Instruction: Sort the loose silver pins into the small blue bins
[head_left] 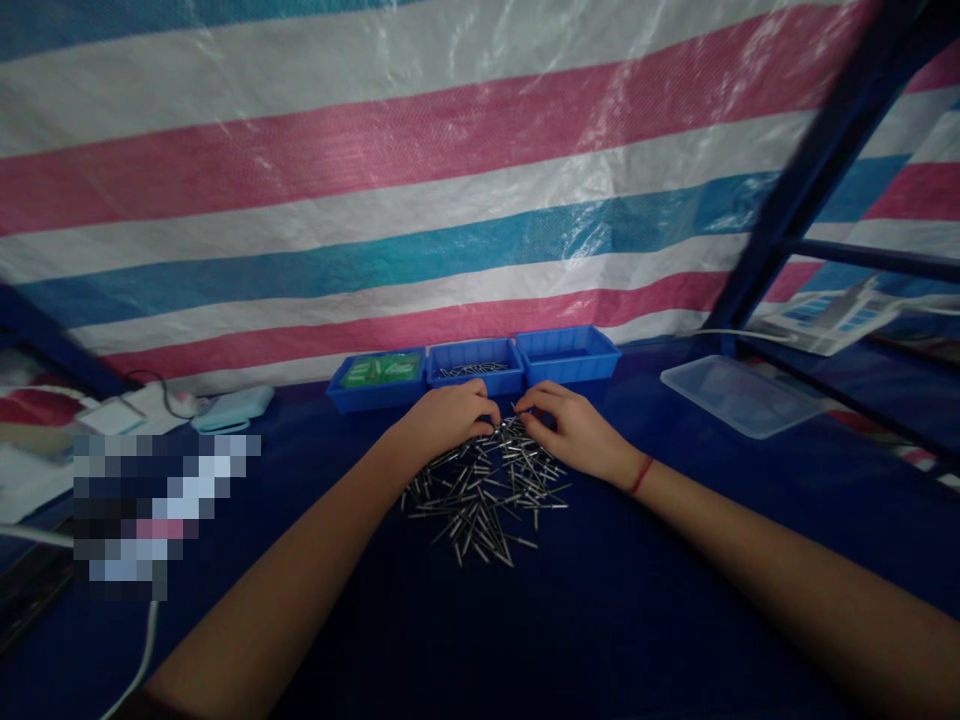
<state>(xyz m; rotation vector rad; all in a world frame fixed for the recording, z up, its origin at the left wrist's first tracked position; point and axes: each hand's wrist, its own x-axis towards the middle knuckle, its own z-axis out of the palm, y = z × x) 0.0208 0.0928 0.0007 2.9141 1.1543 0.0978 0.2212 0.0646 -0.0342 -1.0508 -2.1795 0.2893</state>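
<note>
A loose pile of thin metal blind rivets [480,500] lies on the dark blue tabletop in front of me. At the pile's far left edge is my left hand [454,412], its fingers curled and closed; whatever sits between the fingertips is hidden. My right hand [570,425], with a red string at the wrist, reaches the far right side of the pile. Its thumb and forefinger are drawn together around what looks like the end of one rivet. Just beyond the hands, the middle blue bin [474,382] has several rivets in it.
The left blue bin [375,392] holds green-and-white packets [381,369]; the right blue bin [566,358] stands beside the middle one. A clear plastic lid [739,397] lies at right. A light blue case [232,408], cables and a blurred-out patch are at left. Striped sheeting hangs behind.
</note>
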